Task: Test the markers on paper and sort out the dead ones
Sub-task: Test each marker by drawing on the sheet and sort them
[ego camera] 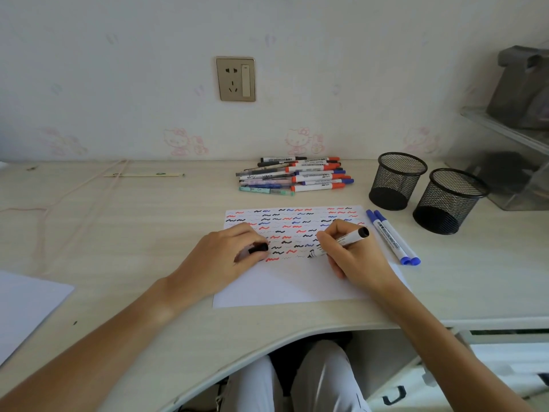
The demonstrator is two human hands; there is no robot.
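A white sheet of paper (291,283) lies on the desk, its upper half covered with red, blue and black squiggles. My right hand (353,257) grips a white marker with a black end (346,239), its tip down on the paper at the lowest row of marks. My left hand (228,254) rests on the paper's left side and holds the marker's black cap (258,248) in curled fingers. A pile of markers and pens (294,176) lies behind the paper. Two blue-capped markers (392,237) lie side by side just right of the sheet.
Two black mesh pen cups (396,181) (448,200) stand at the back right. A clear storage unit (505,162) sits against the right edge. Another white sheet (26,304) lies at the front left. A thin cord (74,191) and a wrapped stick (142,174) lie at the back left.
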